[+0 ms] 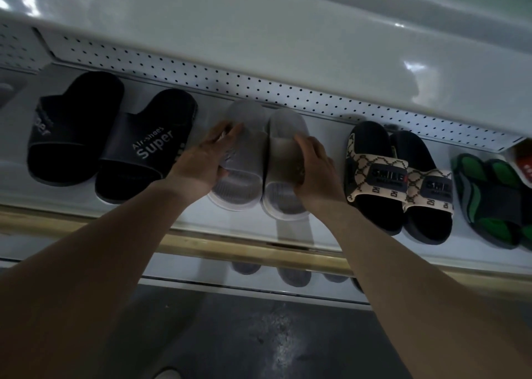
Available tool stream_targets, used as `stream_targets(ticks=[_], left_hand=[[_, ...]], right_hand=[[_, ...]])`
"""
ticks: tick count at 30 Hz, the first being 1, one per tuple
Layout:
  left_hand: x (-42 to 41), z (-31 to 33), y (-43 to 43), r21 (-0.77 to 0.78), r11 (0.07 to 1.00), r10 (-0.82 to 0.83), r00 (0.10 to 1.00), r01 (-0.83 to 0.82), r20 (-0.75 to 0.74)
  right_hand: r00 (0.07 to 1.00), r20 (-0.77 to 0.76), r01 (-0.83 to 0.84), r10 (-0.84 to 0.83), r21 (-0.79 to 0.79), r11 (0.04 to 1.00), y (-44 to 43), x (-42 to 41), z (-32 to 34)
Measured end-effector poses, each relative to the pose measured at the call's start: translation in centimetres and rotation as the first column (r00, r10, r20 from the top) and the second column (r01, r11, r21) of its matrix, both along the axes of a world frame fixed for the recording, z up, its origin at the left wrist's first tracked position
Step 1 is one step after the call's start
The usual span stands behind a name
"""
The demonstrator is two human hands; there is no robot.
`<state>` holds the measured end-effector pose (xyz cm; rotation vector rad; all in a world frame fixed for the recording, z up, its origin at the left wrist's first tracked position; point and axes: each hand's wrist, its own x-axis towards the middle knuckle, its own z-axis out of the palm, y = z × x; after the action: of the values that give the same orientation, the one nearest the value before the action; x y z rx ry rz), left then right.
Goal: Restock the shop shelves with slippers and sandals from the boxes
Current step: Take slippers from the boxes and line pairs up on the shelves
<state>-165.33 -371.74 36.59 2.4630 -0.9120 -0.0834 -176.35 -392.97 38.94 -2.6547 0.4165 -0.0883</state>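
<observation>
White shop shelf (230,220), dim beneath an overhanging upper tier (259,33), pegboard (259,88) behind. At centre, grey slippers (253,154) side by side on the shelf, clasped from both flanks: left hand (201,160) curled round the left one, right hand (313,171) gripping the right strap. Hemmed in left by black "Super" slides (149,148), right by patterned "SMILE" slides (383,171); green-and-black sandal (489,197) farther right.

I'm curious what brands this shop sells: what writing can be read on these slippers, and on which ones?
"Air-Shoes Super": strap of one black slipper.
"SMILE": strap of the patterned slipper; the smaller line beneath is too blurred.
"per": all that reads on the other black slipper.
The grey slippers: nothing readable.
</observation>
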Motion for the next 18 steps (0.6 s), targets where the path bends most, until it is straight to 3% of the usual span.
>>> stream_targets(ticks=[14, 18], left_hand=[[-1.3, -0.1, 0.6, -0.01, 0.998, 0.054, 0.997, -0.054, -0.053], [-2.3, -0.7, 1.6, -0.042, 0.998, 0.051, 0.999, -0.051, 0.008]], right_hand=[[0.996, -0.093, 0.008, -0.009, -0.003, 1.0, 0.7, -0.1, -0.3], [0.995, -0.099, 0.001, -0.003, -0.021, 1.0, 1.9, -0.9, 0.1]])
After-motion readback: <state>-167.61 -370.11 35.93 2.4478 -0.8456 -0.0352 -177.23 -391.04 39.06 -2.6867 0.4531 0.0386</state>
